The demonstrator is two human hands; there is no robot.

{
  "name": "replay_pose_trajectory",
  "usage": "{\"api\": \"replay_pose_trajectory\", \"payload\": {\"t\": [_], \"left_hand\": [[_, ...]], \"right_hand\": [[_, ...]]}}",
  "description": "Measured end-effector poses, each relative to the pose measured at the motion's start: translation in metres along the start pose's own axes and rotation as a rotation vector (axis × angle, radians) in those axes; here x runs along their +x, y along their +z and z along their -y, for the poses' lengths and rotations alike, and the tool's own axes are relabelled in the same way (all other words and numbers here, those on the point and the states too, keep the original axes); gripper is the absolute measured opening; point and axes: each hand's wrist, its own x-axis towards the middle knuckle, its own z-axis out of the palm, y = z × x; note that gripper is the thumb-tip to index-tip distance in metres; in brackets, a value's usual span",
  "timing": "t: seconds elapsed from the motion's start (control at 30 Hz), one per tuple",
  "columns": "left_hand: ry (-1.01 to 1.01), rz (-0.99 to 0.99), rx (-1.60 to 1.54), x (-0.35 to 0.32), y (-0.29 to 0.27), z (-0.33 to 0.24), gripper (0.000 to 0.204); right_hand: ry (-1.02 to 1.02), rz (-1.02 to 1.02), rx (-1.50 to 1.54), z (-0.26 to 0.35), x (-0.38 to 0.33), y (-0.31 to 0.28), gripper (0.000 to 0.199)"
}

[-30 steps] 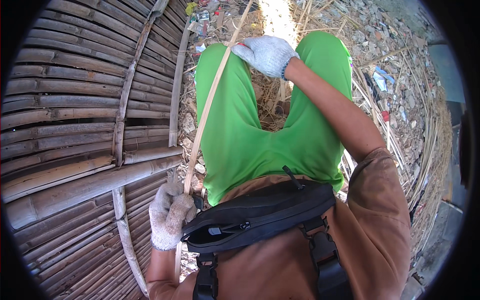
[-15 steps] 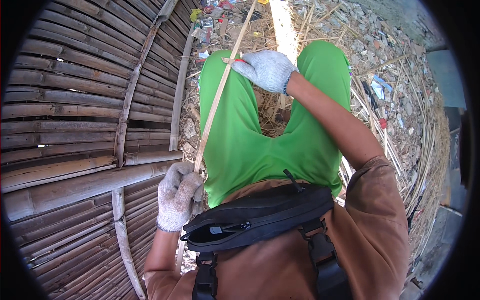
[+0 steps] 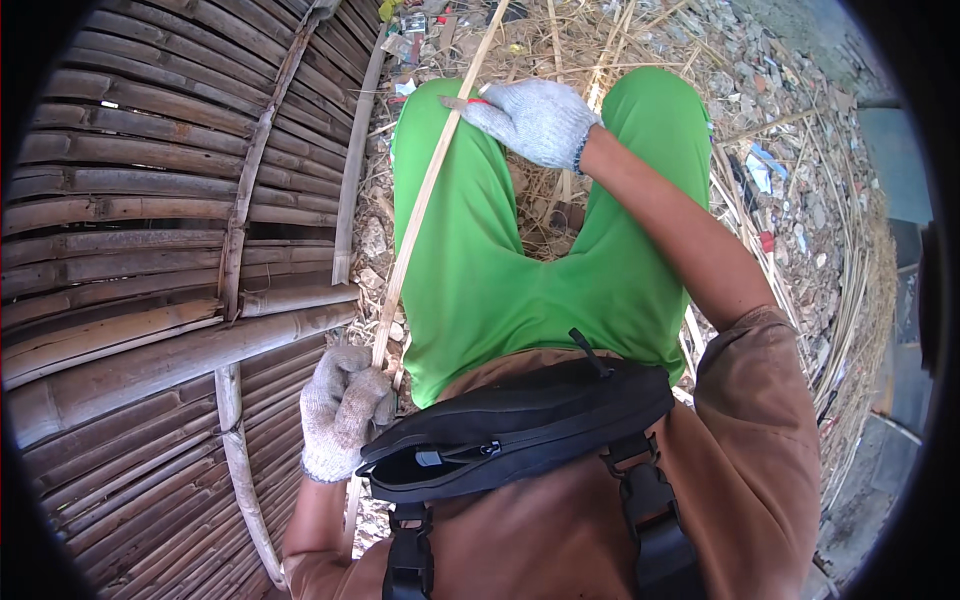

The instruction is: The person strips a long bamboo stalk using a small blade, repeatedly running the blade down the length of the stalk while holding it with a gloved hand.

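Note:
A long, pale bamboo strip [image 3: 425, 205] runs slantwise over my left thigh, in green trousers [image 3: 470, 280]. Its lower part lies in my left hand [image 3: 340, 415], gloved in greyish white, with the fingers closed round it beside my left hip. Near my left knee, my right hand [image 3: 540, 122], in a matching glove, grips a small knife [image 3: 462, 103]. The knife's handle looks red and is mostly hidden by the fingers. Its short blade crosses the strip and seems to touch it. Below my left hand, a narrow piece of the strip shows again next to my forearm.
A bamboo slat wall [image 3: 130, 190] stands close on my left, with a thick bamboo rail [image 3: 170, 365] across it. Litter and rubble [image 3: 770, 180] cover the ground ahead and to the right. Long thin strips [image 3: 850, 330] lie at right. A black waist bag [image 3: 520, 430] sits across my lap.
My left hand has moved slightly down and left with the bamboo strip. My right hand and the knife appear a little higher; the view has also shifted slightly.

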Motion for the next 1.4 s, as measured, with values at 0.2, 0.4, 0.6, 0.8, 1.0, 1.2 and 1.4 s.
{"api": "replay_pose_trajectory", "payload": {"t": [0.2,0.4,0.6,0.8,1.0,1.2,1.4], "left_hand": [[0.003,-0.006,-0.026,-0.013,-0.011,0.001,0.014],[0.002,-0.039,0.032,-0.035,-0.017,-0.002,0.014],[0.060,-0.072,0.053,-0.052,-0.028,0.002,0.014],[-0.021,-0.076,0.182,-0.087,-0.042,-0.002,0.014],[0.071,-0.068,0.001,-0.071,-0.045,0.020,0.012],[0.075,-0.089,0.257,-0.003,-0.021,0.007,0.011],[0.476,-0.078,0.707,0.064,0.025,-0.002,0.017]], "right_hand": [[0.022,-0.057,-0.001,0.005,-0.001,0.003,0.082],[0.028,-0.042,0.006,0.003,-0.002,0.001,0.082],[0.025,-0.046,0.017,0.006,-0.004,0.001,0.080],[0.103,-0.054,-0.026,-0.028,0.011,0.001,0.071],[0.292,-0.381,0.194,-0.043,0.021,-0.024,0.081],[0.200,-0.268,1.067,0.049,-0.039,-0.067,0.044],[-0.543,0.186,1.743,0.084,-0.101,-0.089,0.030]]}}
